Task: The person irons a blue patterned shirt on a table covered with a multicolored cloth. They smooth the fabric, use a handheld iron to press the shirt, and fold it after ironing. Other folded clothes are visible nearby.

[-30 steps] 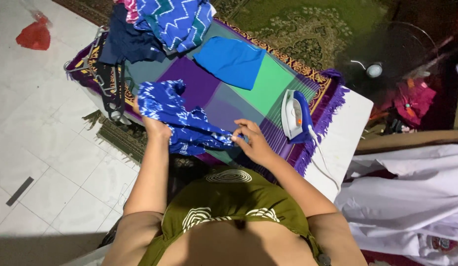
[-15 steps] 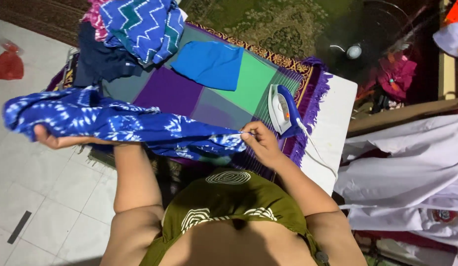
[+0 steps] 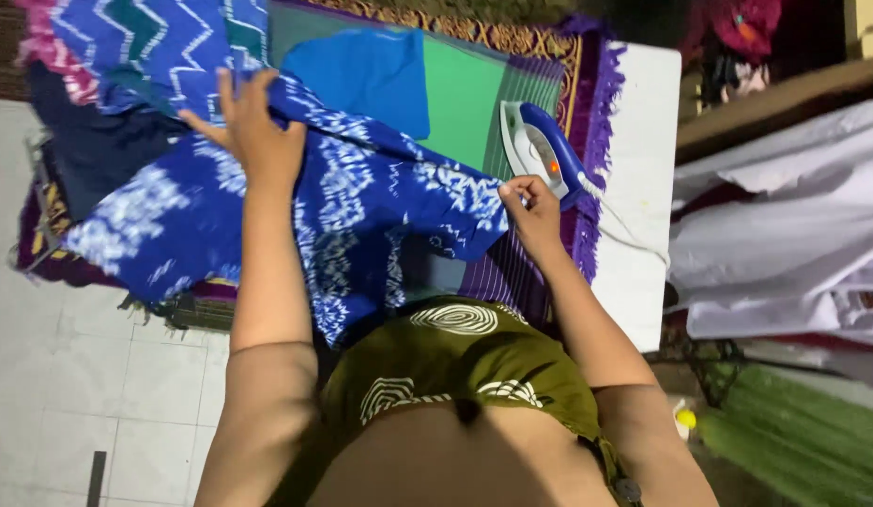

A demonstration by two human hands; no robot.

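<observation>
Blue patterned cloth [image 3: 361, 207] now spread over checked mat [image 3: 465, 103] | left hand [image 3: 253, 131] flat, open | right hand [image 3: 530, 207] pinching its edge | iron [image 3: 540, 150] beside

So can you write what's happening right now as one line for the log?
left hand: flat on blue patterned cloth | right hand: pinching cloth edge | cloth: spread over table | iron: standing beside right hand

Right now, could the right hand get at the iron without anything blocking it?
Probably yes. The right hand pinches the edge of the blue patterned cloth just beside the iron, with nothing between them, though it would have to let go first.
</observation>
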